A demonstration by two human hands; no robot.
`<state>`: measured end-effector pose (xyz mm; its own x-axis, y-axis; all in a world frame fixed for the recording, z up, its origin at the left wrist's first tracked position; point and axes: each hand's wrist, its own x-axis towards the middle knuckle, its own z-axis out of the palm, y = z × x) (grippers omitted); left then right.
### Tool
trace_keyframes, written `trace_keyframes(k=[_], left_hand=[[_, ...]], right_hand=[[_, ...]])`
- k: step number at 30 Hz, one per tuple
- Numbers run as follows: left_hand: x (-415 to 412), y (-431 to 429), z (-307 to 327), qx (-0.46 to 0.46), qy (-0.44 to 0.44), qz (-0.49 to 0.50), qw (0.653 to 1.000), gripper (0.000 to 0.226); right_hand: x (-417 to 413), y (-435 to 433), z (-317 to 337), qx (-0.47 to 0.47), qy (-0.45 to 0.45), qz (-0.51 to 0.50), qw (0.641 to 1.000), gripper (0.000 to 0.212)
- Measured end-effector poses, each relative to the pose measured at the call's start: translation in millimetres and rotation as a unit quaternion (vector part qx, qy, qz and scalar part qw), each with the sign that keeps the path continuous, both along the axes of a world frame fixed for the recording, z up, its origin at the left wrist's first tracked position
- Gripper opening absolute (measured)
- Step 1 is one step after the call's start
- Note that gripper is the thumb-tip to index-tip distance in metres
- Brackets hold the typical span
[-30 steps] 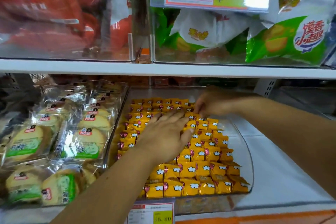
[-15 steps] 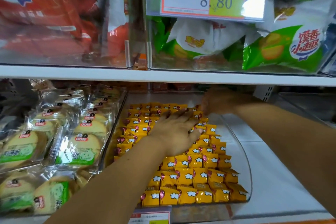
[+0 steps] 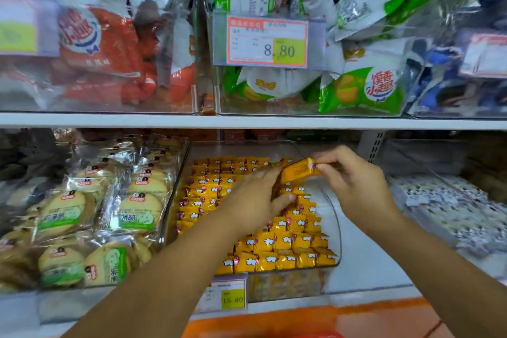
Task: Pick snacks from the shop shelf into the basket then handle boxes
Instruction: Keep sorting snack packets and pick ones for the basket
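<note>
right hand fingers pinched one yellow snack pack by its right end, held above the far rows in the clear bin. left hand flat, fingers straight, resting on the stacked packs just left of it.

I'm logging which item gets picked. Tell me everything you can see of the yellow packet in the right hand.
The yellow packet is a small block-shaped snack in glossy orange-yellow wrapping; the side facing up is plain with blurred fine print, with a red-and-white patch at its right end. It is tilted, right end higher, above the rows in the clear bin. The right hand pinches its right end; the left hand lies flat on the rows, fingertips near its left end, contact unclear.
</note>
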<state>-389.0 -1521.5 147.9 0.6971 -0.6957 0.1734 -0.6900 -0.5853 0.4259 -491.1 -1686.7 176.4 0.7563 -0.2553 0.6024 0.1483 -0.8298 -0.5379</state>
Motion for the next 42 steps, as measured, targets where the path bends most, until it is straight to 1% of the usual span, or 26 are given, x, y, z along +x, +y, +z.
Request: trace_keyframes(k=[2,4,6,7,9,10,12,14,15,16,17,19,21,24,25,28,30,32,34,37,38,39,40,41,42], left_hand=[[-19.1,16.2,4.5,-0.079,0.046,-0.002,0.996,0.062],[-37.0,37.2,9.1,-0.171,0.090,0.022,0.981,0.044],[-52.5,58.2,15.9,-0.254,0.156,0.042,0.954,0.024],[-59.3,67.4,18.7,-0.292,0.206,0.039,0.933,0.019],[-71.6,83.4,20.3,-0.347,0.320,0.027,0.881,0.018],[-77.1,90.3,19.0,-0.366,0.360,0.030,0.858,0.019],[-84.5,102.1,12.0,-0.393,0.401,0.048,0.826,0.023],[-88.0,111.9,4.9,-0.412,0.409,0.069,0.811,0.029],[-88.1,115.8,2.2,-0.414,0.406,0.077,0.811,0.032],[-87.7,118.7,0.3,-0.412,0.404,0.081,0.813,0.035],[-87.0,121.0,-1.5,-0.409,0.402,0.083,0.815,0.037],[-84.2,124.2,-4.7,-0.409,0.402,0.080,0.815,0.039],[-80.4,127.0,-5.9,-0.418,0.413,0.068,0.806,0.043],[-71.9,131.4,-5.6,-0.436,0.429,0.043,0.790,0.044],[-69.3,132.2,-5.3,-0.439,0.435,0.034,0.785,0.043],[-63.7,131.7,-7.0,-0.437,0.440,0.019,0.784,0.043],[-62.6,131.7,-7.5,-0.429,0.444,0.012,0.787,0.045],[-62.2,132.5,-7.8,-0.414,0.440,0.004,0.797,0.050],[-63.4,132.4,-7.7,-0.403,0.429,0.001,0.808,0.048],[-66.9,130.1,-6.8,-0.416,0.409,0.031,0.812,0.032],[-67.9,129.2,-6.6,-0.416,0.399,0.042,0.816,0.033],[-68.9,128.8,-6.3,-0.414,0.393,0.052,0.820,0.037],[-69.7,128.4,-6.3,-0.410,0.388,0.063,0.823,0.037],[-71.0,127.8,-5.7,-0.411,0.383,0.071,0.824,0.032],[-72.9,127.3,-4.8,-0.412,0.376,0.076,0.826,0.024]], right_hand=[[-17.2,11.2,5.4,0.086,-0.026,0.033,0.995,0.016],[-30.6,24.1,8.4,0.186,-0.030,0.067,0.980,0.017],[-42.6,38.4,10.1,0.278,-0.019,0.099,0.955,0.015],[-48.2,45.8,11.0,0.314,-0.006,0.109,0.943,0.014],[-56.6,57.9,10.0,0.361,0.033,0.119,0.924,0.012],[-59.6,62.7,8.6,0.373,0.057,0.126,0.918,0.010],[-63.6,69.7,4.6,0.405,0.106,0.147,0.896,0.005],[-66.2,74.7,-0.3,0.458,0.139,0.175,0.861,0.004],[-66.6,76.6,-2.5,0.475,0.150,0.187,0.847,0.009],[-66.1,77.8,-5.3,0.480,0.158,0.193,0.841,0.016],[-65.5,78.8,-8.2,0.477,0.165,0.193,0.842,0.023],[-62.6,78.9,-13.9,0.466,0.164,0.186,0.849,0.026],[-59.4,76.7,-16.9,0.470,0.159,0.192,0.846,0.030],[-55.7,72.9,-16.0,0.489,0.155,0.213,0.831,0.043],[-54.4,72.1,-15.6,0.491,0.154,0.216,0.830,0.042],[-50.3,70.6,-16.8,0.499,0.149,0.206,0.828,0.020],[-48.0,69.1,-17.5,0.509,0.149,0.200,0.824,0.019],[-47.9,67.4,-16.6,0.523,0.152,0.216,0.810,0.034],[-49.6,65.6,-16.7,0.528,0.159,0.241,0.799,0.052],[-52.4,64.7,-19.3,0.518,0.159,0.234,0.807,0.071],[-52.6,64.3,-21.1,0.516,0.155,0.229,0.811,0.075],[-53.0,64.1,-22.3,0.517,0.151,0.223,0.812,0.073],[-52.8,63.1,-24.5,0.516,0.147,0.216,0.815,0.065],[-53.0,63.2,-25.2,0.513,0.145,0.213,0.819,0.056],[-53.3,63.7,-25.7,0.509,0.140,0.212,0.822,0.052]])
